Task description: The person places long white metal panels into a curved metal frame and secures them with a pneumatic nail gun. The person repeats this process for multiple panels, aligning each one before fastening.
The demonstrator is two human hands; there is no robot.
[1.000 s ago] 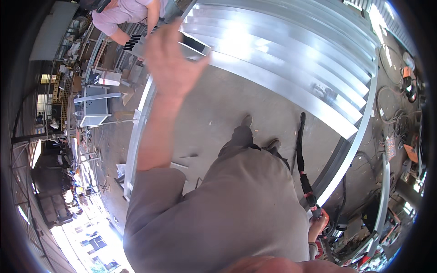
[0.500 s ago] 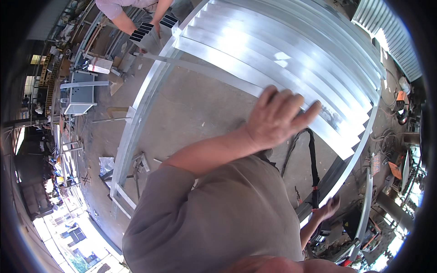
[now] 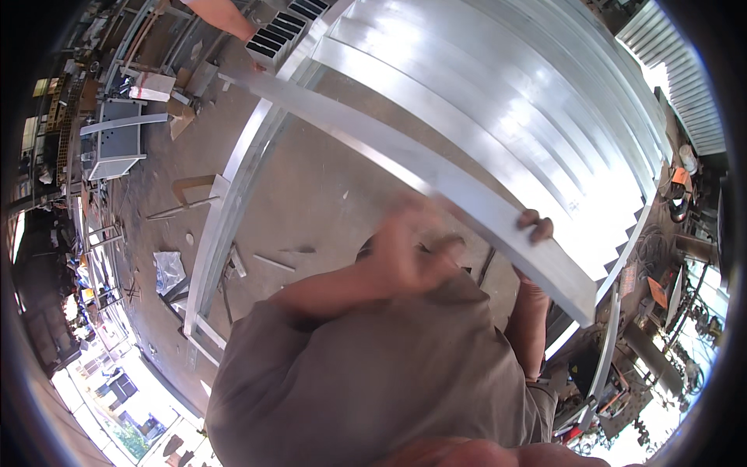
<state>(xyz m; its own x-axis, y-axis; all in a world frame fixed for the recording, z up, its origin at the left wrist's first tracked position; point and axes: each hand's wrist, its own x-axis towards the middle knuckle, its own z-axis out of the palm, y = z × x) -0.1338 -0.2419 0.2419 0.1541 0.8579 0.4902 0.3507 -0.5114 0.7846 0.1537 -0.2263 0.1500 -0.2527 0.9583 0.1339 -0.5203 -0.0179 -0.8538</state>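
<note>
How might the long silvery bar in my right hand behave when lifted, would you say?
The bar is probably stiff, given its broad, boxy profile. Gripped by the right hand near one end, its long far portion may swing. Its smooth face could feel slippery.

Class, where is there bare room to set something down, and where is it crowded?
Mostly bare floor lies between the left rail, the held beam and the left forearm. A narrower gap separates that beam from the beam row, which crowds the upper right.
</note>
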